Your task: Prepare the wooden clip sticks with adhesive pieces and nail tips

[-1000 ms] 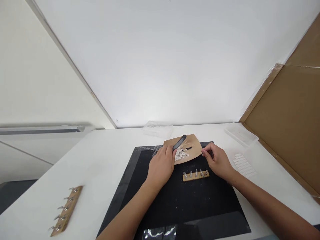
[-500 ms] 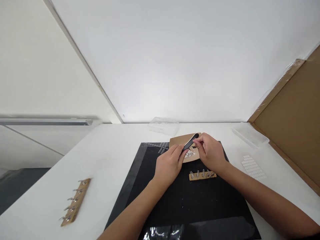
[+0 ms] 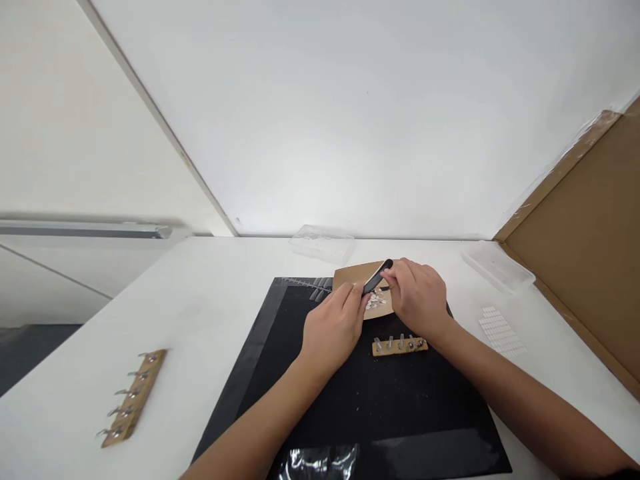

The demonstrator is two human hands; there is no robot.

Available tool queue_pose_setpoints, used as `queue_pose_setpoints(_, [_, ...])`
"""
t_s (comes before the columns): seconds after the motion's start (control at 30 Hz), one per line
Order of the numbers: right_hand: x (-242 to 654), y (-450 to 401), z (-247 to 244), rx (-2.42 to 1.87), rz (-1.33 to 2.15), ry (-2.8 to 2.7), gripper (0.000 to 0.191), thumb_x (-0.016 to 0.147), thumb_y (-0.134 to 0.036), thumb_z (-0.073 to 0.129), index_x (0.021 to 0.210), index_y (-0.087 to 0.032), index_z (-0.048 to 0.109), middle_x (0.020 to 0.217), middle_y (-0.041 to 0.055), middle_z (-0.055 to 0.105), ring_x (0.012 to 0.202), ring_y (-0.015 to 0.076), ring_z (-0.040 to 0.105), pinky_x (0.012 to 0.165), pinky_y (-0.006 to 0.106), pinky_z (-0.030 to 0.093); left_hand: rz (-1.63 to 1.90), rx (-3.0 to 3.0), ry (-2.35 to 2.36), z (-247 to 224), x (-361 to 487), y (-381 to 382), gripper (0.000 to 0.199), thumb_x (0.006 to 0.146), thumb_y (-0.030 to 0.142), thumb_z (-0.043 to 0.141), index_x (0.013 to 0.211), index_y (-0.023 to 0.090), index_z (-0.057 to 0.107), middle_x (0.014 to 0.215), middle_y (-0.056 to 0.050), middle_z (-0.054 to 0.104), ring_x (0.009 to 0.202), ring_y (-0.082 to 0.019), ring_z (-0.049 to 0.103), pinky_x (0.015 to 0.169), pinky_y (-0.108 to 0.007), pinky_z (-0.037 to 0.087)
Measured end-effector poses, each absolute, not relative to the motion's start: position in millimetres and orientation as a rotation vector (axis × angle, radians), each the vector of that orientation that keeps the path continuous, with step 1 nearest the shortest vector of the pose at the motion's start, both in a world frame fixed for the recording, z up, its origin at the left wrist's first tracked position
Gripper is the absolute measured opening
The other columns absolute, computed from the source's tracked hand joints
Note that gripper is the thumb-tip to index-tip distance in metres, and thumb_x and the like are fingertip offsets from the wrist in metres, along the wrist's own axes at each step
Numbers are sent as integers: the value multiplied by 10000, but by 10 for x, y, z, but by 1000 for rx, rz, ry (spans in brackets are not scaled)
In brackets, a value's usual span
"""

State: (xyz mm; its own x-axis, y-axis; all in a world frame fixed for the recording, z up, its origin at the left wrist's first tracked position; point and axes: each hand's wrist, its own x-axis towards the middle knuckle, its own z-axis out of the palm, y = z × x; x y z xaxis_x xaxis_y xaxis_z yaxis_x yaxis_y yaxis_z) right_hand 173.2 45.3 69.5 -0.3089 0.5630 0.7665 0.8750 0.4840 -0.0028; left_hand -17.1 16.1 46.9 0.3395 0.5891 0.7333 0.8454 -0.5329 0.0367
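My left hand (image 3: 334,327) is closed around the lower end of a slim black nail file (image 3: 376,277) with a pale edge. Its rounded far end points up and to the right. My right hand (image 3: 419,293) is pinched at the file's right edge, near that far end; the fingertips hide whatever lies between them. Below the file, a brown card (image 3: 355,272) carries a heap of small white pieces (image 3: 376,300). Close under my right hand, a wooden strip (image 3: 399,347) holds several clear nail tips standing on it.
A black mat (image 3: 345,400) lies under my forearms. To the left is another wooden strip (image 3: 137,400) with nail tips. Clear plastic trays (image 3: 323,244) (image 3: 499,268) stand at the back, and a sheet of small tabs (image 3: 501,331) lies at right. Cardboard (image 3: 580,233) borders the right side.
The nail file looks straighter and steeper than before, when it was slightly bent. Both hands keep their places on it. The whole view has shifted a little.
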Motion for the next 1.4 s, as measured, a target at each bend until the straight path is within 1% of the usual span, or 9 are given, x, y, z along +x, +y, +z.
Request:
queue_pose_setpoints(0.1, [1667, 432, 659, -1197, -505, -2041, 319, 1132, -275, 414, 840, -218, 528, 777, 38, 648, 673, 196, 519, 674, 342, 320, -990, -2241, -1288, 423, -156, 158, 186, 1086, 239, 535, 1210, 156, 647, 922, -60, 744, 784, -186, 714, 683, -281, 478])
queue_pose_setpoints(0.27, [1589, 390, 604, -1223, -434, -2123, 373, 1134, -297, 382, 790, -226, 505, 717, 36, 607, 642, 200, 496, 667, 365, 287, -899, -2233, -1391, 391, -133, 152, 226, 1108, 273, 486, 1207, 174, 663, 945, -68, 763, 813, -185, 729, 684, -280, 496])
queue_pose_setpoints(0.43, [1574, 446, 575, -1282, -348, -2044, 312, 1120, -274, 408, 840, -217, 534, 780, 47, 661, 689, 210, 541, 696, 359, 311, -875, -2230, -1437, 367, -132, 183, 229, 1111, 287, 475, 1180, 177, 663, 898, -55, 747, 774, -181, 711, 654, -291, 478])
queue_pose_setpoints(0.6, [1536, 452, 570, -1239, -306, -2074, 327, 1116, -291, 414, 817, -220, 525, 729, 34, 648, 652, 205, 535, 678, 352, 302, -896, -2227, -1417, 356, -131, 185, 202, 1108, 267, 483, 1168, 176, 653, 898, -47, 743, 776, -179, 710, 649, -290, 460])
queue_pose_setpoints(0.77, [1564, 474, 591, -1247, -252, -2080, 304, 1109, -282, 430, 831, -218, 535, 761, 39, 670, 670, 201, 548, 691, 349, 306, -920, -2222, -1414, 359, -112, 169, 190, 1107, 261, 485, 1165, 170, 642, 918, -53, 752, 768, -183, 711, 621, -296, 438])
queue_pose_setpoints(0.93, [1595, 493, 603, -1308, -329, -2007, 328, 1123, -311, 411, 831, -221, 530, 750, 43, 672, 651, 204, 541, 694, 356, 292, -901, -2228, -1421, 383, -106, 157, 197, 1109, 270, 481, 1172, 172, 640, 902, -55, 750, 763, -183, 715, 614, -297, 441])
queue_pose_setpoints(1.07, [1584, 503, 588, -1254, -292, -2107, 338, 1121, -314, 399, 818, -223, 520, 722, 37, 654, 643, 207, 545, 685, 354, 285, -883, -2228, -1433, 374, -108, 155, 197, 1112, 265, 471, 1159, 177, 641, 914, -53, 755, 771, -178, 718, 624, -295, 449])
queue_pose_setpoints(1.2, [1569, 507, 575, -1320, -276, -2052, 296, 1109, -290, 421, 845, -218, 536, 782, 50, 687, 684, 212, 576, 707, 350, 299, -870, -2249, -1497, 354, -106, 164, 208, 1115, 285, 464, 1151, 187, 644, 919, -57, 754, 778, -181, 717, 620, -295, 446])
queue_pose_setpoints(1.4, [1533, 490, 567, -1307, -257, -2056, 301, 1104, -293, 429, 830, -219, 529, 772, 46, 682, 682, 208, 567, 707, 353, 303, -888, -2236, -1506, 346, -96, 182, 217, 1112, 288, 464, 1158, 182, 648, 910, -55, 751, 780, -193, 711, 629, -301, 444])
